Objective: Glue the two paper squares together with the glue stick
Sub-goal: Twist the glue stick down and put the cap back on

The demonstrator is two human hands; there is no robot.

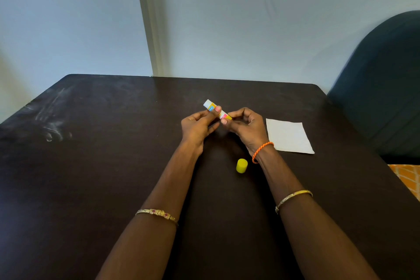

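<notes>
Head view, left to right: dark table [91, 166], scuffed white at its left side. Left hand [197, 126], raised above the table, pinched the glue stick [216, 109] at mid-barrel between thumb and fingers. Glue stick uncapped, tilted, white end pointing up and away to the left. Right hand [246, 126] gripped its lower yellow end with curled fingers. Yellow cap [241, 165] stood on the table near the right wrist. White paper squares [289, 136] lay flat on the table, right of the right hand, apart from it.
</notes>
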